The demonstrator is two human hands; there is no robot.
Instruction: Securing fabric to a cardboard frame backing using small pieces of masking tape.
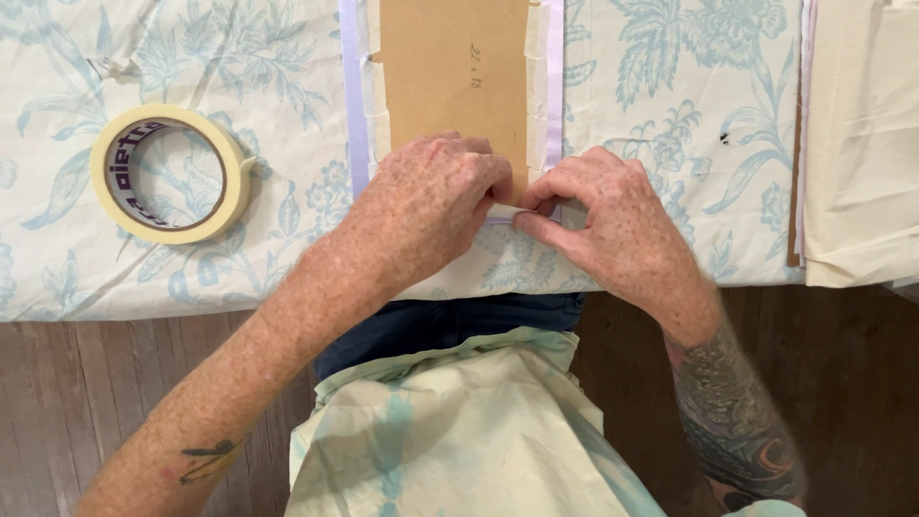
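Note:
A brown cardboard panel (450, 77) lies on a floral cloth (689, 115), its edges wrapped with pale fabric held by strips of masking tape (538, 115). My left hand (426, 206) rests on the panel's near end, fingers curled and pinching a small piece of tape (505, 213). My right hand (613, 225) meets it from the right, thumb and forefinger pressed on the same strip at the panel's near right corner. The panel's near edge is hidden under both hands.
A roll of cream masking tape (172, 172) lies flat on the cloth to the left. Folded cream fabric (857, 144) over a board sits at the right edge. Wooden floor (842, 383) shows below the table edge, and a pale garment covers my lap.

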